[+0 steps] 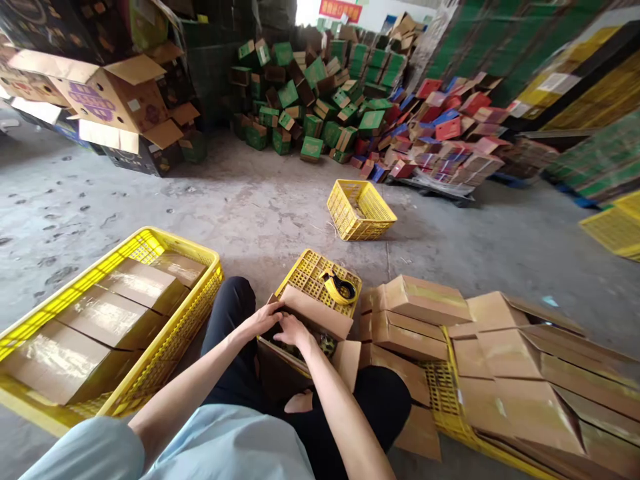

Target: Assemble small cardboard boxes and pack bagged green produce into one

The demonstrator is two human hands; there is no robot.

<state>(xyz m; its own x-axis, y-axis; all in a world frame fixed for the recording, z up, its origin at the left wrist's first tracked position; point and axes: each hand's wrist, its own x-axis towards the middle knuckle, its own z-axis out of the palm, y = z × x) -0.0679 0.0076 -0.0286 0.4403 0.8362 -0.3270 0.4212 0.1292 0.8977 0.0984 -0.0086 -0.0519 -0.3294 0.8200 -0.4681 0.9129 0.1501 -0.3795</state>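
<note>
Between my knees stands a cardboard box (317, 311) with its top flaps raised. Dark, yellowish-green patterned contents (327, 345) show inside, but I cannot make out their kind. My left hand (262, 319) rests at the box's left far corner, its fingers bent over the cardboard edge. Close beside it, over the opening, my right hand (295, 331) has its fingers stretched and partly spread, pointing at that same corner. Just beyond the box, a yellow and black tape dispenser (339, 287) lies on an upturned yellow crate (304, 267).
On my left, a yellow crate (213, 267) holds several taped cardboard boxes (113, 313). Flattened cartons (520, 373) and stacked cartons (425, 300) lie to my right, partly over another yellow crate (440, 393). A smaller yellow crate (363, 213) stands ahead, before piled green boxes (313, 148).
</note>
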